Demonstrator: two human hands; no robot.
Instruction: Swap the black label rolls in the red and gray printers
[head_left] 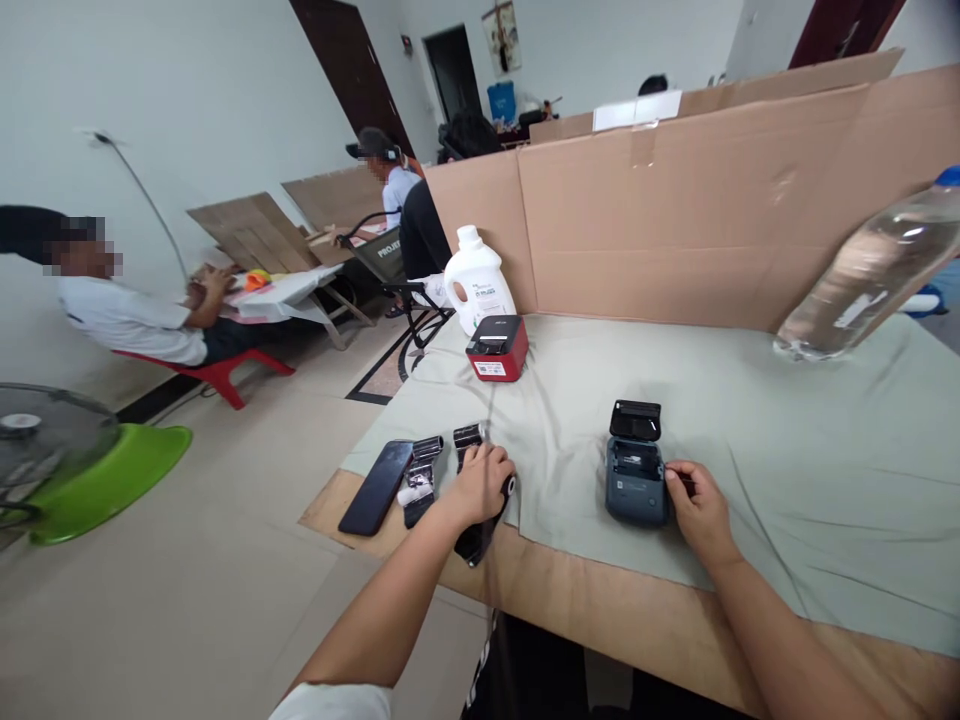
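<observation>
Near the front edge of the cloth-covered table, my left hand (pixel 484 484) is closed over a dark shiny roll (pixel 511 486) with a white core showing at its end. Black plastic wrapping (pixel 474 545) lies beneath that hand. My right hand (pixel 701 512) has its fingers curled against the right side of a small dark portable printer (pixel 636 498). The printer's lid (pixel 636 420) is flipped back, exposing its compartment. Left of my left hand lie another strip of black wrapping (pixel 424 465), a small white roll (pixel 415 494) and a dark smartphone (pixel 376 487).
A red and black box-shaped device (pixel 499 350) stands before a white jug (pixel 480 280). Cardboard panels (pixel 660 220) border the table's back. A large clear bottle (pixel 862 280) leans at right. People sit at the left, one on a red stool (pixel 217 372), near a green fan (pixel 112 480).
</observation>
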